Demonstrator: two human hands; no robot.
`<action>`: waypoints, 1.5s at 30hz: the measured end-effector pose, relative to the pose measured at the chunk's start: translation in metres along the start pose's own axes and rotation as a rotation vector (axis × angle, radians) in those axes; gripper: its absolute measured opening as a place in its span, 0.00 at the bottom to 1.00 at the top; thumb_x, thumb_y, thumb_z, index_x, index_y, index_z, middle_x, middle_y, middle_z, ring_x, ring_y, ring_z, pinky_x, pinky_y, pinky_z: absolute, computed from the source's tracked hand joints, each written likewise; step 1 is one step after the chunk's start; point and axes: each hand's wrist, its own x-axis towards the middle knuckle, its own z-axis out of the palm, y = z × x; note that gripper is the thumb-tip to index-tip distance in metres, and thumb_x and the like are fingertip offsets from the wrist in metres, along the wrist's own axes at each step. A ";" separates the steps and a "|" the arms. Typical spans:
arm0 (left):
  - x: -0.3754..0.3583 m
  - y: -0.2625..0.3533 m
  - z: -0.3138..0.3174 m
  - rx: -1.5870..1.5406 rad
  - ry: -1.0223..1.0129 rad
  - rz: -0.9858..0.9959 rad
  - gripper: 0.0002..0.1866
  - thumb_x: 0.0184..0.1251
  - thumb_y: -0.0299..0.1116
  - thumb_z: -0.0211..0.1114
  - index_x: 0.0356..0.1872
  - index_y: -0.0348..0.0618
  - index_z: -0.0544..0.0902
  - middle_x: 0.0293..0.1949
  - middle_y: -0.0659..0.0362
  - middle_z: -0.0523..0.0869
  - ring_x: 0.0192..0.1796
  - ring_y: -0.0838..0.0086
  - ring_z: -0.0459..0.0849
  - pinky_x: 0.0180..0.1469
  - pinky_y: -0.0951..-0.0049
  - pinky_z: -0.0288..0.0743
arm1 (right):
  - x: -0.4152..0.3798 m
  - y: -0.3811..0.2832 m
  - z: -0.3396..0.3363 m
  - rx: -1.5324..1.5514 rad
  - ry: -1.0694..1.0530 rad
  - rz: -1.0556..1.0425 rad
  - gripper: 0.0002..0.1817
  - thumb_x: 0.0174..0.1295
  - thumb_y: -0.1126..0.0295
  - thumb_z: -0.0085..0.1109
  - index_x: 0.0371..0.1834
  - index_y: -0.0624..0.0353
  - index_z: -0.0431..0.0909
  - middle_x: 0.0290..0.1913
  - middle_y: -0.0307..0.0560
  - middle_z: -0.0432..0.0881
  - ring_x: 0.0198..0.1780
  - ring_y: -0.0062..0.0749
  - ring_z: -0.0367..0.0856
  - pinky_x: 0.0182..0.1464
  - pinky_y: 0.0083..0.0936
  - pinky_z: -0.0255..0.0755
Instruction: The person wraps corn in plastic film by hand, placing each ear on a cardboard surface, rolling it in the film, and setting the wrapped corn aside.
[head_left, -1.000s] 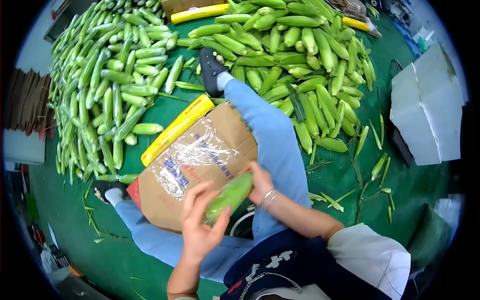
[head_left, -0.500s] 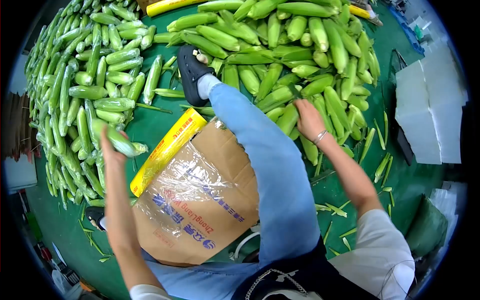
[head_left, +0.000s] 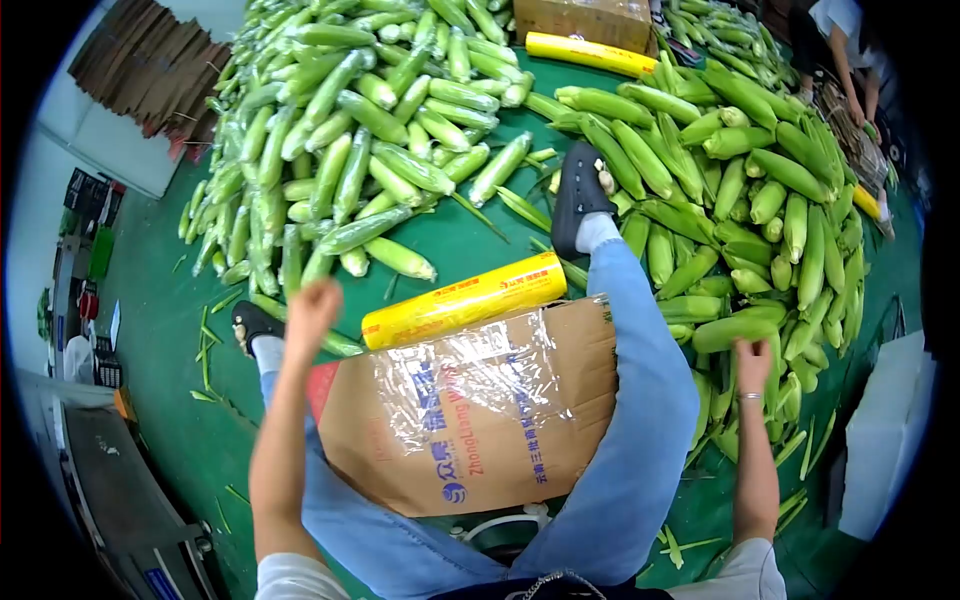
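Observation:
My right hand (head_left: 753, 365) is closed around the end of a green ear of corn (head_left: 732, 334), still in its husk, at the near edge of the unwrapped corn pile (head_left: 790, 190). My left hand (head_left: 316, 308) is curled, back up, beside the near edge of the pile of film-wrapped ears (head_left: 375, 115). A wrapped ear (head_left: 318, 266) lies just beyond its knuckles; whether the fingers hold anything is hidden. Between my legs lies a flat cardboard sheet (head_left: 370, 440) with clear film (head_left: 545, 370) over it. A yellow film roll (head_left: 465, 300) rests along its far edge.
Another yellow roll (head_left: 590, 54) lies before a cardboard box (head_left: 585, 22). Far right, another person's arms (head_left: 850, 85) are at work. Stacked cardboard (head_left: 150, 70) stands at the far left, a white foam box (head_left: 885, 430) at right. Husk scraps (head_left: 680, 545) litter the green floor.
My view has swung left. The wrapped ear that was raised in my left hand no longer shows there, and that hand is lower. My right hand now grips an ear at the pile's near edge.

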 end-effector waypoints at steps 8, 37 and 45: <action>-0.229 -0.009 0.075 0.251 -0.086 -0.061 0.37 0.51 0.50 0.74 0.49 0.29 0.68 0.46 0.36 0.78 0.49 0.43 0.78 0.50 0.53 0.73 | -0.067 -0.219 0.008 0.986 -0.419 -0.030 0.23 0.62 0.71 0.58 0.62 0.59 0.69 0.55 0.44 0.79 0.56 0.31 0.77 0.57 0.42 0.74; -0.147 0.030 0.098 0.508 -0.105 0.575 0.40 0.39 0.57 0.75 0.55 0.46 0.76 0.47 0.53 0.76 0.52 0.55 0.73 0.56 0.58 0.67 | -0.243 -0.174 0.163 -0.611 -0.444 -1.058 0.11 0.54 0.73 0.55 0.42 0.56 0.77 0.40 0.48 0.77 0.36 0.45 0.76 0.39 0.32 0.71; -0.205 0.032 0.090 0.431 -0.162 0.648 0.38 0.41 0.55 0.74 0.53 0.42 0.77 0.44 0.50 0.77 0.47 0.53 0.76 0.48 0.58 0.74 | -0.193 -0.209 0.165 -0.018 -0.414 -0.237 0.07 0.57 0.72 0.58 0.35 0.61 0.82 0.30 0.50 0.85 0.31 0.35 0.84 0.35 0.30 0.76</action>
